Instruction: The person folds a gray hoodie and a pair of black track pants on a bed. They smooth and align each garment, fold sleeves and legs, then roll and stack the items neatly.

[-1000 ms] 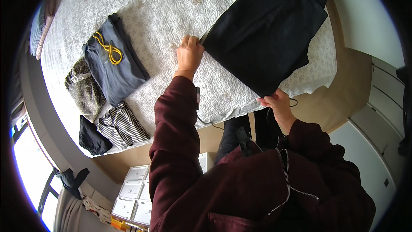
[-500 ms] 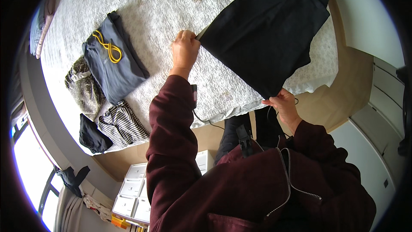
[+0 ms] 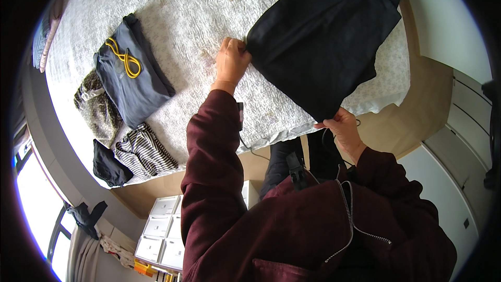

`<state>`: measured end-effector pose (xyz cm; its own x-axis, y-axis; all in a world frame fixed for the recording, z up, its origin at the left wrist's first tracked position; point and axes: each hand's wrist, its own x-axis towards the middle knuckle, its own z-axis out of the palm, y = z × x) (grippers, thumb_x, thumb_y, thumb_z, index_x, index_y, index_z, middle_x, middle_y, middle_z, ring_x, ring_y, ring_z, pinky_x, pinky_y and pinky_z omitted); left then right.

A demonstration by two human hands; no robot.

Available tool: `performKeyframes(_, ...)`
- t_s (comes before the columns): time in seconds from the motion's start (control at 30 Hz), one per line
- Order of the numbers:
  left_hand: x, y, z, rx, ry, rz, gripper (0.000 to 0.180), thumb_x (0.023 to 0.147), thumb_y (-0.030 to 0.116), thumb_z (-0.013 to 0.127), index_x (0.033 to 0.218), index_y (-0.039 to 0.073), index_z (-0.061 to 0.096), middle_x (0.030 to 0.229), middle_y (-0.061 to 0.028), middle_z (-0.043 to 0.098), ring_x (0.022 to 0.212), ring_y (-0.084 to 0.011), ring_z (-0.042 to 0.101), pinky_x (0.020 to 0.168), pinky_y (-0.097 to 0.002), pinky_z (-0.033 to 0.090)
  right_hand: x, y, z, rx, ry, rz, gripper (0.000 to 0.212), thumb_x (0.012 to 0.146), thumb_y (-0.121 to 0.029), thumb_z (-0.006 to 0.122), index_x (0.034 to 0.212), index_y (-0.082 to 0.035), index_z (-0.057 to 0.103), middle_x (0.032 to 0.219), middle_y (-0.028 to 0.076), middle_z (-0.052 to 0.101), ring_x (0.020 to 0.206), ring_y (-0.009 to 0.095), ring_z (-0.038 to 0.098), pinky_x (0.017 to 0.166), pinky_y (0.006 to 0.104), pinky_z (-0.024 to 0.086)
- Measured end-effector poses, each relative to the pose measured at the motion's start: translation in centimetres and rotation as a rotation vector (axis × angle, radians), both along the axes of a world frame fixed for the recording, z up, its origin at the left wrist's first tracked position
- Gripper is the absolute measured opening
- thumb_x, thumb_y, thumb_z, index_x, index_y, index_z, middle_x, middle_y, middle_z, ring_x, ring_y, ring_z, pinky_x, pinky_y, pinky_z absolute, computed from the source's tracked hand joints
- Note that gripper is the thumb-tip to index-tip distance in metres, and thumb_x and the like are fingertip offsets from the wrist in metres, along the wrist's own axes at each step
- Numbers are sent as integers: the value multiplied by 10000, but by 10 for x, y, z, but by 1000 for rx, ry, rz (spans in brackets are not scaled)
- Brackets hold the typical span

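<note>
A black garment [image 3: 326,36] lies spread on the bed at the right, its exact kind unclear. My left hand [image 3: 233,63] pinches its left corner, fingers closed on the cloth. At the corner nearest me, by the bed's edge, my right hand [image 3: 342,127] grips the same garment between thumb and fingers. Both maroon sleeves reach forward from below. The garment's wide far part rests flat on the pale quilted bedspread [image 3: 201,15].
Left on the bed are a folded grey-blue garment [image 3: 148,81] with a yellow cord [image 3: 130,67], a patterned garment [image 3: 96,109], a striped one [image 3: 146,154] and a dark one [image 3: 109,166]. White drawers [image 3: 156,227] stand below left. A thin cable hangs at the bed's near edge.
My left hand has moved slightly right with the garment's corner, and that left edge now looks more rounded. My right hand keeps its hold in nearly the same place. The view has shifted slightly.
</note>
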<state>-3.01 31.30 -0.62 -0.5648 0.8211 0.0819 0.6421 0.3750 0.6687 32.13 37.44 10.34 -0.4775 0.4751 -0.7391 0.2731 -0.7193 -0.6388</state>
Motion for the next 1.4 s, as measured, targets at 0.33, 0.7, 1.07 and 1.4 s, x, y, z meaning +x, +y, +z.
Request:
performKeyframes(0.33, -19, 2, 26, -95, 141, -45, 149, 720, 86, 654, 848, 68, 579, 853, -140, 617, 724, -383, 637, 654, -474, 525, 4, 7, 3, 33, -17, 40, 146, 866, 58, 579, 998, 10, 619, 955, 96, 697, 837, 235, 727, 841, 333, 575)
performKeyframes(0.7, -21, -10, 29, -280, -42, 140, 109, 709, 89, 628, 796, 46, 579, 789, -167, 628, 732, -391, 617, 684, -474, 495, 11, -11, -51, 71, 33, 81, 146, 873, 73, 581, 1010, 38, 613, 929, 72, 680, 814, 220, 730, 802, 300, 577)
performKeyframes(1.07, 54, 53, 64, 184, 274, -154, 351, 777, -38, 564, 1120, 6, 628, 1235, -145, 615, 1175, -337, 576, 1058, -445, 438, -40, 51, 14, 1251, -157, 619, 134, 799, -20, 685, 899, -41, 598, 874, 104, 647, 836, 320, 646, 691, 408, 526)
performKeyframes(1.4, 33, 78, 25, -258, 365, -289, 692, 902, 322, 636, 1522, 204, 354, 1588, -24, 320, 1487, -246, 242, 1195, -540, 114, -58, 218, -65, 1592, -704, 739, 692, 828, -375, 709, 1413, -94, 469, 1491, 137, 425, 1391, 323, 372, 1120, 512, 279)
